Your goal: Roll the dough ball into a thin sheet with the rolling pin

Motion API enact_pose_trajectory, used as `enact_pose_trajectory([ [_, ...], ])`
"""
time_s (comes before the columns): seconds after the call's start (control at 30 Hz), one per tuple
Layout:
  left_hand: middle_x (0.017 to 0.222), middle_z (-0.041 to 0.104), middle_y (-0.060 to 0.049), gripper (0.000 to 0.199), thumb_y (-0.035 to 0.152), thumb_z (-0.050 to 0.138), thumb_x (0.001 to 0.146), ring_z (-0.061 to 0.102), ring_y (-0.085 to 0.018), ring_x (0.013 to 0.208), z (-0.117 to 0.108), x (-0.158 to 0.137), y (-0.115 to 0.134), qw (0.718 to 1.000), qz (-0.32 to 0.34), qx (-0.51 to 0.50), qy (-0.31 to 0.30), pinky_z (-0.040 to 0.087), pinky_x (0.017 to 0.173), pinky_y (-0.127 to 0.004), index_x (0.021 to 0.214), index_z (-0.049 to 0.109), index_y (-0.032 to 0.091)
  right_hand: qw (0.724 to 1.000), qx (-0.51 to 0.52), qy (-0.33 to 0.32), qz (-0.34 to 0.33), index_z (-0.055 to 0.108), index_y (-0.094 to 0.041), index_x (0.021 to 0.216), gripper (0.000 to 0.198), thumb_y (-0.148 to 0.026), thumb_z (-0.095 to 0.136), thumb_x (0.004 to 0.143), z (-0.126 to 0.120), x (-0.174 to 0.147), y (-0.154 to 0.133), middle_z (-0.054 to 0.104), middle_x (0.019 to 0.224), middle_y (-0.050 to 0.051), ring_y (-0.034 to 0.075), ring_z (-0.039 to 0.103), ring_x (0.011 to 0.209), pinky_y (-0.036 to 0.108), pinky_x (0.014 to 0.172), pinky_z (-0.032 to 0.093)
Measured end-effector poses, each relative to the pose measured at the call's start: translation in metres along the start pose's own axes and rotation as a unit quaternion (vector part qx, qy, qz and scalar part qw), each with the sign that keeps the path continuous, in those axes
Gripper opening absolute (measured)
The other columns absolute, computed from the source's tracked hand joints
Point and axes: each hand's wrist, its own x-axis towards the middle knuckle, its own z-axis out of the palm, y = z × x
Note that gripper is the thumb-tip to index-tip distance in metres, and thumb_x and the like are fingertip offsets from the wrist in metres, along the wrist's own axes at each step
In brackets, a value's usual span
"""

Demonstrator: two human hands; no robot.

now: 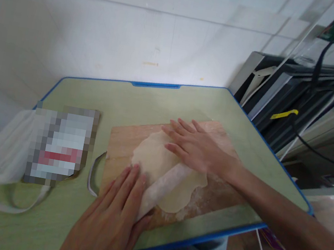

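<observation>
A thin, uneven round of dough [152, 150] lies on a floured wooden board [120, 142]. A pale, floury rolling pin [164, 185] rests slantwise across the dough. My left hand [115, 210] is at the pin's near end, its fingers stretched out flat and its thumb on the other side of the pin. Over the far end lies my right hand [197, 147], palm down with fingers spread out above the dough. Both ends of the pin are hidden under my hands.
The board sits on a green folding table [101, 96] with a blue edge. To the left are a blurred-out packet [64, 145] and a white strapped item [3, 152]. A metal loop [93, 172] stands beside the board. Dark folders [298, 92] lean at the right, near cables.
</observation>
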Motion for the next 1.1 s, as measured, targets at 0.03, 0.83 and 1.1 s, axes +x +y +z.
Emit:
enact_pose_trajectory([
  [0.03,0.136,0.047,-0.017,0.051,0.043,0.033,0.093,0.045,-0.029,0.125,0.000,0.001,-0.001,1.000,-0.005,-0.003,0.000,0.049,0.093,-0.043,0.132,0.042,0.010,1.000,0.003,-0.011,0.002,0.031,-0.017,0.142,0.058,-0.049,0.019,0.095,0.000,0.007,0.000,0.031,0.147,0.015,0.029,0.022,0.136,0.054,0.108,0.017],
  [0.83,0.137,0.045,-0.020,0.067,0.058,0.031,0.090,0.034,-0.036,0.131,-0.005,0.005,-0.004,1.000,-0.008,0.030,0.007,0.043,0.096,-0.052,0.132,0.041,0.007,0.999,0.008,0.011,0.047,0.026,-0.019,0.144,0.050,-0.035,0.019,0.097,-0.002,-0.021,-0.011,0.024,0.150,0.011,0.029,0.017,0.138,0.063,0.106,0.011],
  [1.1,0.135,0.046,-0.022,0.068,0.058,0.028,0.090,0.039,-0.036,0.128,-0.005,0.006,-0.011,0.999,-0.017,0.025,-0.012,0.043,0.096,-0.053,0.130,0.041,0.005,0.997,0.027,-0.040,0.067,0.023,-0.020,0.145,0.056,-0.047,0.022,0.095,-0.002,0.013,-0.008,0.020,0.151,0.014,0.035,0.016,0.137,0.067,0.102,0.016],
])
